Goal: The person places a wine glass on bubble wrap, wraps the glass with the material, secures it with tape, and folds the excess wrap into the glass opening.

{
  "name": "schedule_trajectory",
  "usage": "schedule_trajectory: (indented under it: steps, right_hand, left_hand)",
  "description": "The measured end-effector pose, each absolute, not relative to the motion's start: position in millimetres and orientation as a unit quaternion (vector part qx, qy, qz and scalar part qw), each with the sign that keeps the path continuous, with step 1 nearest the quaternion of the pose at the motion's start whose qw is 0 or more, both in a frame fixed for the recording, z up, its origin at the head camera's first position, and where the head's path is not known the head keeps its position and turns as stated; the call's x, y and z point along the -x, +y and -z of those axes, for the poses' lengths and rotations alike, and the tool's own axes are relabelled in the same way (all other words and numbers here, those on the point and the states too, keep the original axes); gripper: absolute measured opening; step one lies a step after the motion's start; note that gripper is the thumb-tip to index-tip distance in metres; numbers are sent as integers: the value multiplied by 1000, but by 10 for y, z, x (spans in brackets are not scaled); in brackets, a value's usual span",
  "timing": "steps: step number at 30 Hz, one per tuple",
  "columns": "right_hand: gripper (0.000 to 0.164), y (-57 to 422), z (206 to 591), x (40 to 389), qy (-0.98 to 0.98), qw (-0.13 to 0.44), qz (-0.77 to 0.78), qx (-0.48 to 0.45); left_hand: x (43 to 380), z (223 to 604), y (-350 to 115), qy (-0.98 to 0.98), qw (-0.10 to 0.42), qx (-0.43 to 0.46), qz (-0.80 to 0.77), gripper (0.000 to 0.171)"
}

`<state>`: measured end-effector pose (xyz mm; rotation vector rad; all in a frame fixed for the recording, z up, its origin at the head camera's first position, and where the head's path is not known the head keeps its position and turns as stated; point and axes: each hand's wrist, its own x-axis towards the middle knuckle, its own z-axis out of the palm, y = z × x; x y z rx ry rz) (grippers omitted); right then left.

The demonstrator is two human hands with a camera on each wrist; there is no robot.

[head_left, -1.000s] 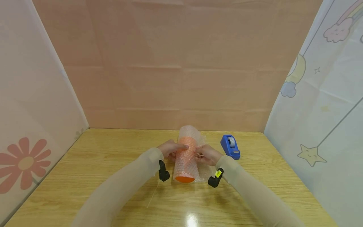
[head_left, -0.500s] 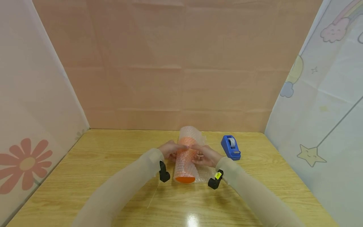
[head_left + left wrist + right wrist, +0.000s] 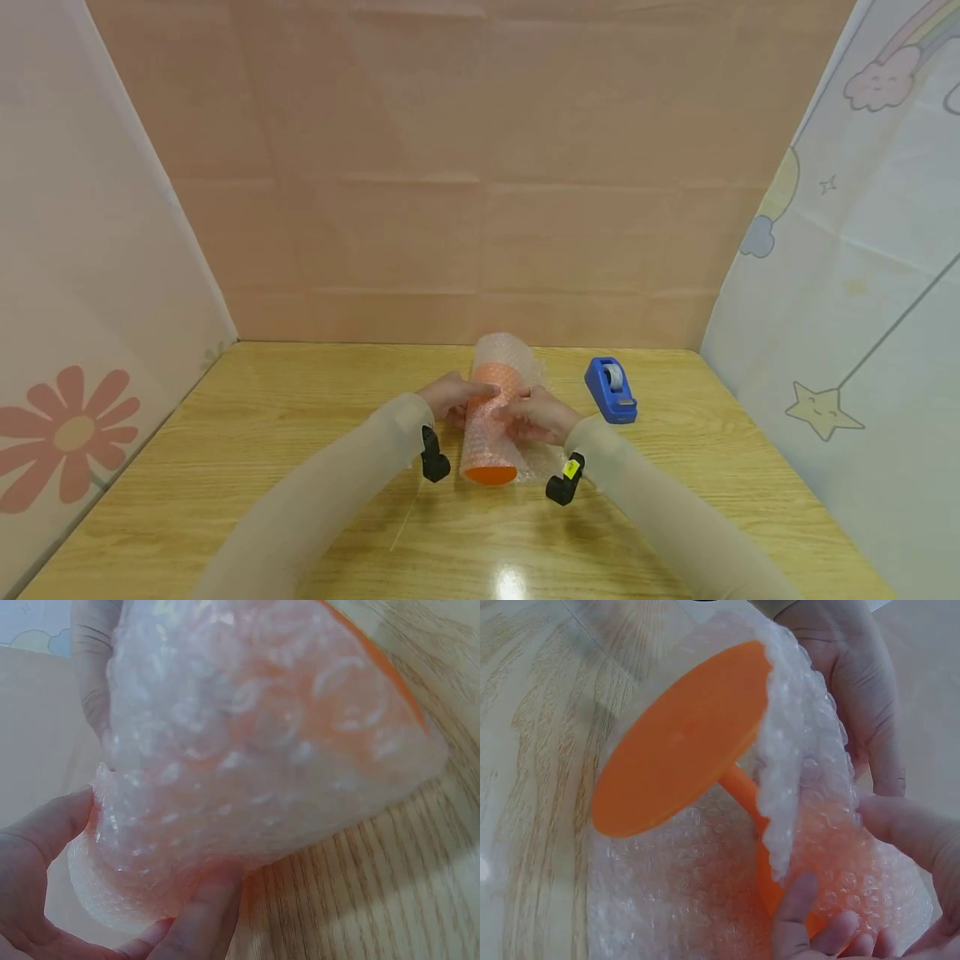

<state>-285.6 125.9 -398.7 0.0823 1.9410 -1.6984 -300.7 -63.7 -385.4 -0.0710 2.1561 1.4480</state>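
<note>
An orange goblet (image 3: pixel 679 742) with a round flat foot and a stem lies on its side, rolled in clear bubble wrap (image 3: pixel 491 446). Its foot faces the near side of the table. My left hand (image 3: pixel 450 392) grips the roll from the left, thumb on top and fingers round the lower side, as the left wrist view shows. From the right, my right hand (image 3: pixel 546 413) holds the wrap, its thumb pressing on top and its fingers curled at the wrap's edge near the stem. A loose flap of wrap spreads flat under the right hand.
A blue tape dispenser (image 3: pixel 611 390) with a roll of tape stands to the right, beyond the right hand. The wooden table (image 3: pixel 300 375) meets a plain pinkish backdrop (image 3: pixel 480 208) behind and printed sheets at both sides.
My right thumb has moved up over the top of the roll, close to the left thumb, then back down toward the near end. My left hand keeps its hold.
</note>
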Motion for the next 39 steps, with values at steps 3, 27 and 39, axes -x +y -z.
schedule_trajectory:
  steps: [3, 27, 39]
  right_hand:
    - [36, 1259, 3995, 2867, 725, 280, 629, -31]
    - [43, 1266, 4025, 2879, 706, 290, 645, -14]
    - [42, 1240, 4023, 2876, 699, 295, 651, -15]
  left_hand:
    - [3012, 3850, -646, 798, 274, 20, -536, 51]
    - [3081, 3943, -730, 727, 305, 77, -610, 52]
    - [3077, 3965, -710, 731, 290, 102, -610, 49]
